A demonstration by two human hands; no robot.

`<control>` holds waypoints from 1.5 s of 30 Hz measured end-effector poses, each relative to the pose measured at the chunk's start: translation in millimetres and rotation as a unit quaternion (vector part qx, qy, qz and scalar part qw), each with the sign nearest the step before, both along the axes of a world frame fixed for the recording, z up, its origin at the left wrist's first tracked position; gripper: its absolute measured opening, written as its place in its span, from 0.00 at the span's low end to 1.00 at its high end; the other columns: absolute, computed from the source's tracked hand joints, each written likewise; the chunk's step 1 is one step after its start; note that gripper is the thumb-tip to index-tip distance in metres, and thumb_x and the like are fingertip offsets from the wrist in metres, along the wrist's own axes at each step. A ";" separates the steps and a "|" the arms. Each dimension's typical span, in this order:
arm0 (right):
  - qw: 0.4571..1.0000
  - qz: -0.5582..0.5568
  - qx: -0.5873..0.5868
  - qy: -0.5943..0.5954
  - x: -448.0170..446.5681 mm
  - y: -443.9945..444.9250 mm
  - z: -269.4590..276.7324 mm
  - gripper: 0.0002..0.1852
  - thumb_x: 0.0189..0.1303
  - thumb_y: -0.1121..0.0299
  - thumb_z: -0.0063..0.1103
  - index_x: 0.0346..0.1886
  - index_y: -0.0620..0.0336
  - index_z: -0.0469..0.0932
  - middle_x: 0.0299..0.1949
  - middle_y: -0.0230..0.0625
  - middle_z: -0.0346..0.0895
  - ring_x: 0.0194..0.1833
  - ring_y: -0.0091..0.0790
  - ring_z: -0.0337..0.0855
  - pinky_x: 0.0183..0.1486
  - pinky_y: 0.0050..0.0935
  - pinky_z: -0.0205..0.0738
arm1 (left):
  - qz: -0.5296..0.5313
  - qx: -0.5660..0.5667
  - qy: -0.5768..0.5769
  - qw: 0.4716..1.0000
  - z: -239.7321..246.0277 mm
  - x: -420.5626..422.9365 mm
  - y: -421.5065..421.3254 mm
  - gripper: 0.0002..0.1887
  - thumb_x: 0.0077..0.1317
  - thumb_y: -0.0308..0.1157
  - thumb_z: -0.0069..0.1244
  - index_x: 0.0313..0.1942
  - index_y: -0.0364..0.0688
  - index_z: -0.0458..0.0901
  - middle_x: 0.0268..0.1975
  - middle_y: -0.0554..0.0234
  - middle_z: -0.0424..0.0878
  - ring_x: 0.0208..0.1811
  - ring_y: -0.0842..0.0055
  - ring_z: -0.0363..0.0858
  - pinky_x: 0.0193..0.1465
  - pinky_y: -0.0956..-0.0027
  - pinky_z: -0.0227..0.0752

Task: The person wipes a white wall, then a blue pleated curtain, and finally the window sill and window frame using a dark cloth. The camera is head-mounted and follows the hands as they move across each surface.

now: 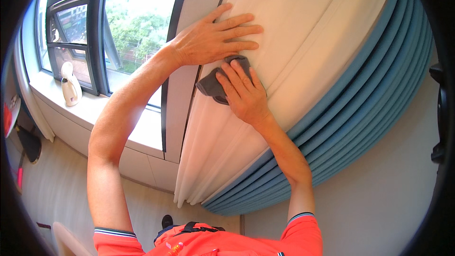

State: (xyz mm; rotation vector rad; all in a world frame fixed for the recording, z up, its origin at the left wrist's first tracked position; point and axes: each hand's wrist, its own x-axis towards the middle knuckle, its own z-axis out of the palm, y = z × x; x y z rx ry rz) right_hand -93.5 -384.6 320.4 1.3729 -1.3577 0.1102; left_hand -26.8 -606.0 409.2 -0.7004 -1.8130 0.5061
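My left hand (217, 37) lies flat with its fingers spread, reaching from the wall beside the window onto the white sheer curtain (302, 39). Just below it, my right hand (245, 92) presses a dark grey cloth (217, 81) against the same curtain, fingers on top of the fabric. Part of the cloth is hidden under the fingers. To the right of the sheer, a blue pleated curtain (341, 128) hangs in gathered folds, passing behind my right forearm.
Left is a dark-framed window (138, 25), one small pane tilted. A cream handheld appliance, perhaps a garment steamer (71, 89), stands on the white windowsill (142, 131). A pale chair-like curved edge (67, 238) shows at lower left, above the light floor (64, 177).
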 end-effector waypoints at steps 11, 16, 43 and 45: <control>0.995 -0.021 0.078 -0.058 5.3 -20.2 -63.7 0.23 0.69 0.67 0.57 0.66 0.51 0.85 0.73 0.40 0.79 0.75 0.43 0.76 0.71 0.50 0.67 | -0.071 -0.029 0.036 0.996 16.4 -14.0 -9.6 0.28 0.68 0.29 0.57 0.68 0.54 0.78 0.81 0.73 0.70 0.84 0.68 0.63 0.84 0.47 0.58; 0.978 -0.013 0.206 -0.014 13.6 -16.0 -148.0 0.25 0.72 0.62 0.55 0.69 0.55 0.82 0.78 0.37 0.75 0.78 0.34 0.73 0.79 0.45 0.59 | -0.104 -0.023 0.050 0.993 10.8 -17.6 -7.6 0.24 0.67 0.29 0.58 0.64 0.53 0.81 0.79 0.71 0.73 0.83 0.68 0.65 0.83 0.47 0.59; 0.992 -0.013 -0.053 -0.116 39.2 -131.4 -57.2 0.34 0.58 0.62 0.73 0.72 0.46 0.80 0.74 0.41 0.75 0.76 0.47 0.72 0.72 0.55 0.66 | -0.128 0.135 0.053 0.981 -16.1 71.7 -52.8 0.17 0.69 0.33 0.60 0.58 0.43 0.90 0.73 0.48 0.80 0.77 0.49 0.75 0.78 0.44 0.66; 0.992 -0.021 -0.043 -0.119 41.2 -129.9 -75.1 0.33 0.63 0.61 0.68 0.75 0.43 0.77 0.77 0.37 0.72 0.77 0.42 0.71 0.74 0.52 0.64 | -0.098 0.166 0.051 0.980 -30.6 74.5 -60.1 0.17 0.71 0.34 0.59 0.58 0.43 0.91 0.73 0.47 0.80 0.77 0.49 0.74 0.79 0.44 0.65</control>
